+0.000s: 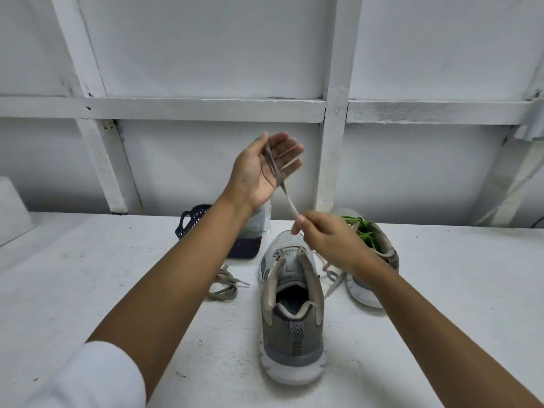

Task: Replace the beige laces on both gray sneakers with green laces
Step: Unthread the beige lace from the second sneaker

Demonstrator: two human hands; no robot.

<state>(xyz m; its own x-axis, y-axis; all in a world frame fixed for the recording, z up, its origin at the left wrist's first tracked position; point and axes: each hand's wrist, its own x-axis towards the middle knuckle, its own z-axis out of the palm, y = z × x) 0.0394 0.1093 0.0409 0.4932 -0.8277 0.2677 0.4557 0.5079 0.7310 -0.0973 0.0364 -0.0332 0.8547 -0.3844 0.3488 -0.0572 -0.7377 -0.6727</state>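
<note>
Roughly halfway by the look of it: the far sneaker [388, 250] on the right wears green laces [363, 228], a coiled lace [223, 285] lies on the tabletop [88, 260], and the near sneaker [291, 328] looks unlaced, its beige lace [287, 198] pinched by the right hand [329, 240] and wound round the straight fingers of the left hand [259, 172].

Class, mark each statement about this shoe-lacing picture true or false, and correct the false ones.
1. The beige flat lace is wound round the left hand. True.
2. The right hand holds a green lace. False: its fingers pinch the beige flat lace.
3. The near gray mesh sneaker has green laces. False: no green shows on it; the far gray sneaker carries the green laces.
4. A bundled beige lace lies on the white table, left of the near sneaker. True.
</note>
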